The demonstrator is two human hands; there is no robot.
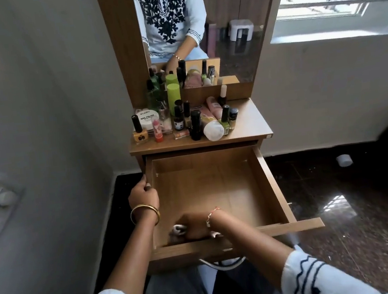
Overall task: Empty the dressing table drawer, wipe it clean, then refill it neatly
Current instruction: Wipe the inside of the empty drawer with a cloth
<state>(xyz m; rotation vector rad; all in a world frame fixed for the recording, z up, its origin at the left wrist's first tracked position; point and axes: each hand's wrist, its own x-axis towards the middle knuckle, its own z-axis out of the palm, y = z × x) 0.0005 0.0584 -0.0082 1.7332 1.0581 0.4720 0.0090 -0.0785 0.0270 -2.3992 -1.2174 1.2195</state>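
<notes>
Two hands in the head view, both busy with the drawer [260, 177], which is pulled all the way out under the counter [250, 118] and takes up the middle of the shot. Its wooden floor is bare apart from what's going on at about 7 o'clock.

Left hand [142, 196] (gold bangle on the wrist) sits at roughly 9 o'clock on the drawer, its grip closed over the top edge of the left side wall, fingers curled around it.

Right hand [195, 226] reaches across to the near-left corner inside the drawer, about 7 o'clock, pressing down on a whitish cloth [179, 229]. Only bits of cloth peek out from under the hand, and it's a little blurred, but the grip looks closed on it, wadded under the palm and touching the drawer floor right by the front panel.

Everything else is on the counter at 12 o'clock: a crowd of nail polish bottles [138, 126], a white round tub [147, 118] labelled NAIL POLISH, a tall green can [174, 98], a pink tube lying on its side [214, 105], all bunched to the left and centre. Behind them is a small wooden tray [205, 91] against the mirror [235, 31], with more bottles standing in it.
</notes>
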